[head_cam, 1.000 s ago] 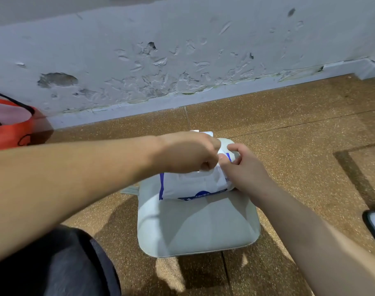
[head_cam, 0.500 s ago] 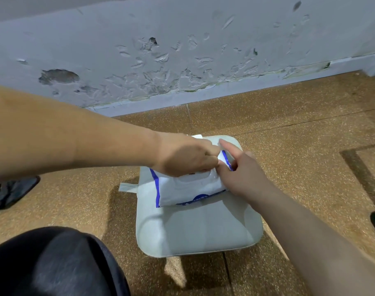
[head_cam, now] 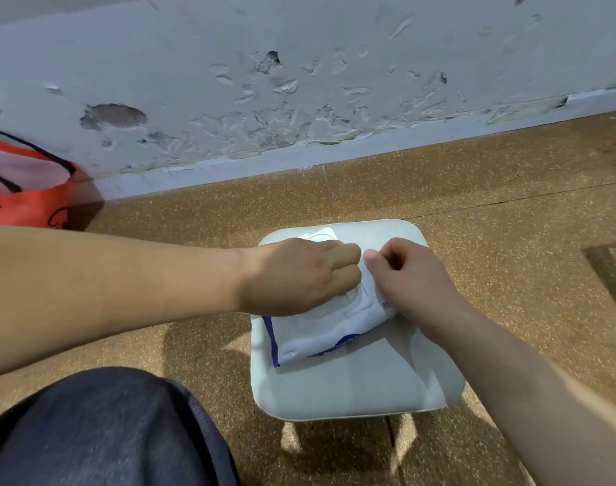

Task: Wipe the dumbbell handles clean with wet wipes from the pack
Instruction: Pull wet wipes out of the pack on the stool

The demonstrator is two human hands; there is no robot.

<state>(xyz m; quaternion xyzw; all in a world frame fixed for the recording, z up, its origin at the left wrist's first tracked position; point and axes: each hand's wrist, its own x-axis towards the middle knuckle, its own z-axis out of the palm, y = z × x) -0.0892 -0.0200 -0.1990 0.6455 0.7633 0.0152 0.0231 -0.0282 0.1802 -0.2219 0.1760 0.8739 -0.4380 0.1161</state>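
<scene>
A white pack of wet wipes with blue edges lies on a pale grey stool. My left hand rests as a fist on the pack's top, pressing it down, fingers curled near the opening. My right hand sits on the pack's right end, thumb and fingers pinched together at the flap area beside the left hand. What the fingertips pinch is hidden. No dumbbell shows in the head view.
A peeling grey wall runs along the back. Brown speckled floor surrounds the stool. An orange bag stands at the far left against the wall. My dark-clothed knee fills the lower left.
The view shifted, so the orange bag shows again at the left. My left arm dropped lower. My right hand's fingers curled in from a pointing pose to a pinch at the pack's top.
</scene>
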